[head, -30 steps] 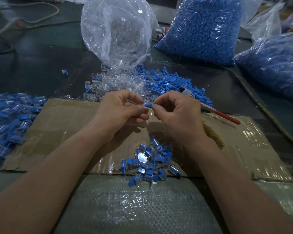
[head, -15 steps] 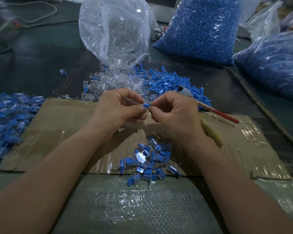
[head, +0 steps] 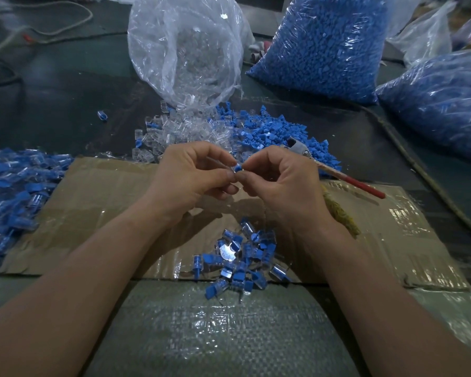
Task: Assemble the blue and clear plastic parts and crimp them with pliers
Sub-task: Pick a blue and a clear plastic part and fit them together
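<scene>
Assembly, not crimping, is the step in hand as I judge it: my left hand and right hand meet fingertip to fingertip above the taped brown cardboard sheet, both with fingers curled, pinching a small blue plastic plug between them. The clear shell it should seat in is mostly hidden behind my left fingers, so I cannot tell how far the plug has gone in. Below my wrists, on the near edge of the cardboard, sits a little heap of joined blue-and-clear pieces. Beyond my hands the dark worktop carries a scatter of loose clear plastic shells spilling from an open transparent bag, and beside it a pile of loose blue plugs. The red-handled metal pliers lie just past my right hand, head on the blue pile, touched by neither hand. Next, I think, the plug wants pressing squarely home; then my right hand must let go and reach the short way to the pliers while my left keeps the piece steady for the squeeze
</scene>
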Demonstrator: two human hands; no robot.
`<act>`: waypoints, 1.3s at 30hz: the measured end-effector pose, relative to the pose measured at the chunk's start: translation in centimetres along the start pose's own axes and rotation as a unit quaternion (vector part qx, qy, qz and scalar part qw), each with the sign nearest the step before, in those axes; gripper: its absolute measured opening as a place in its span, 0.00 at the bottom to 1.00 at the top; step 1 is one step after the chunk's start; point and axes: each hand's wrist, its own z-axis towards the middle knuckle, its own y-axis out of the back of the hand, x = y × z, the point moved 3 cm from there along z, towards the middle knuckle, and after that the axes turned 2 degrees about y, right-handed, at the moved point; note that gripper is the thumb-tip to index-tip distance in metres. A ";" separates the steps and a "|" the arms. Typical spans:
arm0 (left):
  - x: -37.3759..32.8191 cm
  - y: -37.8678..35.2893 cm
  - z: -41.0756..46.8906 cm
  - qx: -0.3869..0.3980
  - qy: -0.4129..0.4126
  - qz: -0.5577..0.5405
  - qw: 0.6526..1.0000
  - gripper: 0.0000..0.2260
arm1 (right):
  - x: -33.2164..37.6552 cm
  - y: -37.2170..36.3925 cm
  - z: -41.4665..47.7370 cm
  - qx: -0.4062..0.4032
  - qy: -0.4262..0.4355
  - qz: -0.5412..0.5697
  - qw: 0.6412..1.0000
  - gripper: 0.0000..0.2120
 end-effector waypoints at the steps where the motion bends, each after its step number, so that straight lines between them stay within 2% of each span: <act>1: 0.0 0.0 0.0 0.001 -0.001 -0.001 1.000 0.06 | -0.1 0.0 0.0 0.003 0.000 -0.002 1.000 0.09; 6: 0.0 0.1 0.0 0.002 0.004 -0.013 1.000 0.06 | -0.6 -0.2 0.1 0.031 -0.021 0.018 0.999 0.15; 14: 0.3 0.2 0.1 -0.005 0.016 -0.044 0.999 0.09 | -0.5 0.0 0.1 0.026 0.005 0.066 0.997 0.13; 18: 0.4 0.2 0.2 -0.011 0.028 -0.036 0.999 0.04 | -0.4 0.0 0.0 0.032 0.007 0.078 0.996 0.12; 21: 0.5 0.3 0.2 -0.016 0.036 -0.038 0.999 0.05 | -0.3 0.0 -0.1 0.048 0.002 0.091 0.995 0.13; 29: 0.3 0.2 0.2 -0.005 0.050 -0.050 0.997 0.06 | 0.0 -0.2 -0.1 0.038 0.047 0.079 0.995 0.15; 36: 0.5 0.3 0.2 0.029 0.059 -0.093 0.993 0.04 | -0.2 0.2 -0.1 0.021 0.049 0.088 0.995 0.14; 39: 0.5 0.3 0.3 0.038 0.061 -0.095 0.993 0.09 | -0.2 0.3 -0.1 0.020 0.044 0.082 0.995 0.15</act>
